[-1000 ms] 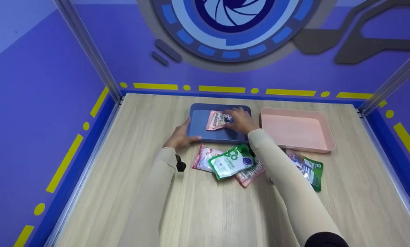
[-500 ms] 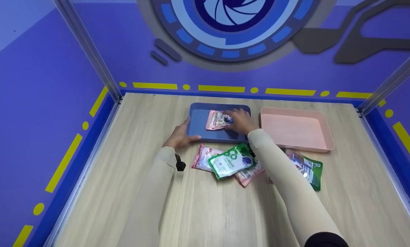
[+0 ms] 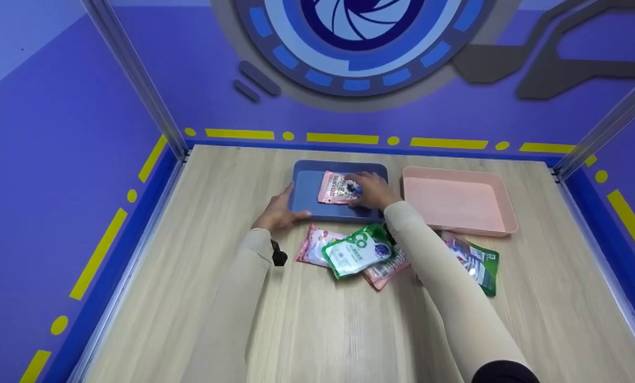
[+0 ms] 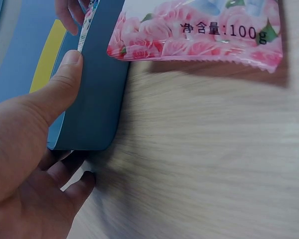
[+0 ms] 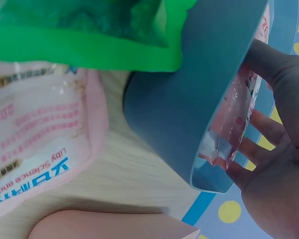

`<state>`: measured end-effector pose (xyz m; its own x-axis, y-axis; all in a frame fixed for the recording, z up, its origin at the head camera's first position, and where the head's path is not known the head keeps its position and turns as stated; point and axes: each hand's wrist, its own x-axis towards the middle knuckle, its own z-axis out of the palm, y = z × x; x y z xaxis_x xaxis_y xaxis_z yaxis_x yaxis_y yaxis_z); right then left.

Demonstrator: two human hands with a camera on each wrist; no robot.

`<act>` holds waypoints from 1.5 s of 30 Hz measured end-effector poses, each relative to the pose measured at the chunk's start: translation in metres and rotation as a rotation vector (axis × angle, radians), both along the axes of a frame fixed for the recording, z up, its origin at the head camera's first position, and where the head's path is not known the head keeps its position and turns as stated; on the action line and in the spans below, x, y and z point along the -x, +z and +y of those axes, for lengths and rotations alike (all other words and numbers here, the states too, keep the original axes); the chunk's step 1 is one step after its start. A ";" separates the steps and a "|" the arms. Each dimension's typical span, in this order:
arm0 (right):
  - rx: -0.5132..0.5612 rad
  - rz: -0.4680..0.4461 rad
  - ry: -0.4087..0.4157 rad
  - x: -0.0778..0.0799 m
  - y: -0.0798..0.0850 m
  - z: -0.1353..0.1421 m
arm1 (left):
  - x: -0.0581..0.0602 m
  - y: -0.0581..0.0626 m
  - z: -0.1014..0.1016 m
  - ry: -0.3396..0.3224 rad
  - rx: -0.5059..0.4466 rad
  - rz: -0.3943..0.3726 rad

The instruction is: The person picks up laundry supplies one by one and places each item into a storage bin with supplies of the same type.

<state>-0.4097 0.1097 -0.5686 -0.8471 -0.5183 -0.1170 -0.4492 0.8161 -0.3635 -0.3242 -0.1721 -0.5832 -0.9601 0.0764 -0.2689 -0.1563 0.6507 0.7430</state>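
Observation:
A pink-and-white snack-like pouch [image 3: 335, 188] with dark printed details lies inside the blue tray [image 3: 308, 199]. My right hand [image 3: 372, 190] holds the pouch by its right end; in the right wrist view, thumb and fingers [image 5: 263, 130] are on opposite sides of it. At the tray's left end, my left hand [image 3: 279, 211] grips the corner, its thumb [image 4: 65, 82] along the near wall and the other fingers round the left side. Just in front of the tray lie a green-and-white pouch [image 3: 357, 252], a rose-printed pouch [image 3: 315, 246] and a pink pouch [image 3: 382, 274], overlapping one another.
A pink tray [image 3: 460, 202] stands right of the blue one. Below it, a green pouch [image 3: 489, 268] and another shiny packet [image 3: 458, 250] lie partly behind my right sleeve [image 3: 445, 282]. Purple-blue panels [image 3: 232, 111] border the wooden table [image 3: 317, 330] at the back and sides.
The pouch in my right hand has turned slightly and lies flatter in the blue tray. My left hand keeps its place on the tray.

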 end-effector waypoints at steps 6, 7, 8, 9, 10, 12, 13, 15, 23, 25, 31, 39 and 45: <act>0.013 0.023 0.047 -0.002 0.003 0.003 | 0.001 0.000 0.002 0.000 -0.023 -0.001; 0.013 0.017 0.044 -0.002 0.003 0.003 | 0.001 0.000 0.002 0.003 -0.025 -0.005; 0.014 0.010 0.039 -0.002 0.003 0.004 | 0.001 0.000 0.002 0.006 -0.025 -0.008; 0.013 0.002 0.036 -0.002 0.003 0.004 | 0.000 0.000 0.002 0.008 -0.026 -0.010; 0.012 -0.007 0.030 -0.002 0.003 0.004 | 0.000 0.000 0.002 0.008 -0.025 -0.010; 0.011 -0.022 0.017 -0.002 0.004 0.005 | 0.000 0.000 0.003 0.003 -0.023 -0.004; 0.010 -0.028 0.011 -0.002 0.003 0.005 | 0.001 0.000 0.003 0.002 -0.023 -0.004; 0.011 -0.040 0.003 -0.002 0.003 0.006 | 0.001 0.000 0.003 0.002 -0.025 -0.003; 0.014 -0.059 -0.005 -0.002 0.005 0.009 | 0.002 -0.001 0.004 0.012 -0.019 -0.009; 0.012 -0.066 -0.010 -0.002 0.005 0.010 | 0.003 -0.001 0.003 0.007 -0.014 -0.006; 0.019 -0.071 -0.010 -0.005 0.009 0.013 | 0.002 -0.001 0.001 -0.005 -0.011 0.002; 0.019 -0.069 0.016 -0.007 0.008 0.017 | 0.001 -0.002 -0.001 -0.005 -0.012 0.001; 0.042 -0.064 0.033 -0.010 0.008 0.017 | 0.001 -0.002 -0.001 -0.002 -0.012 0.000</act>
<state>-0.3992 0.1265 -0.5603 -0.8207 -0.5516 -0.1486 -0.4504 0.7848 -0.4258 -0.3254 -0.1730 -0.5852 -0.9601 0.0814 -0.2677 -0.1550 0.6417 0.7511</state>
